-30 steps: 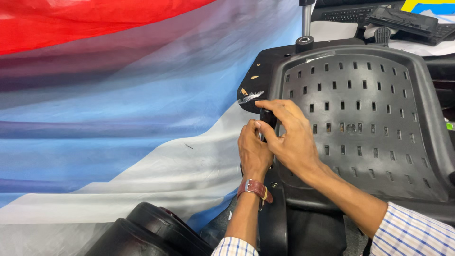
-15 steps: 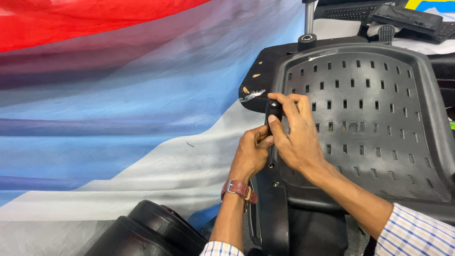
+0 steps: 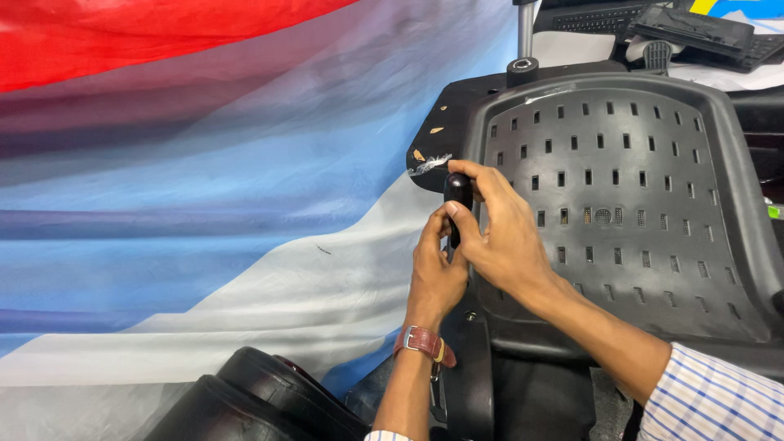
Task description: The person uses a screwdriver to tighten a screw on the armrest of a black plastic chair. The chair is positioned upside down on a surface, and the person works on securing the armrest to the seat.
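Two bare hands work at the edge of one upturned black plastic chair seat (image 3: 629, 204), its underside pierced with rows of small slots. Nearest the camera, below the fingers, lie two rounded black padded chair parts (image 3: 261, 400), stacked one on the other, and one brown watch strap (image 3: 425, 341) circles the left wrist. The left hand (image 3: 435, 273) reaches up from below, its fingers (image 3: 433, 229) curled and pressed against the lower part of one small black knob (image 3: 458, 196). The right hand (image 3: 502, 237) comes in from the right; its thumb and forefinger pinch the same knob near its top, the other fingers folded loosely under it. The knob sits at the seat's left rim, its long axis upright in the head view, rounded end pointing up and away from the person. Just left of the fingertips, a scrap of torn clear tape (image 3: 429, 165) clings to the rim. Beyond the fingers stands one metal post (image 3: 525, 31) on a round black socket. A blue, white and red sheet (image 3: 204, 163) spreads to the left of both hands.
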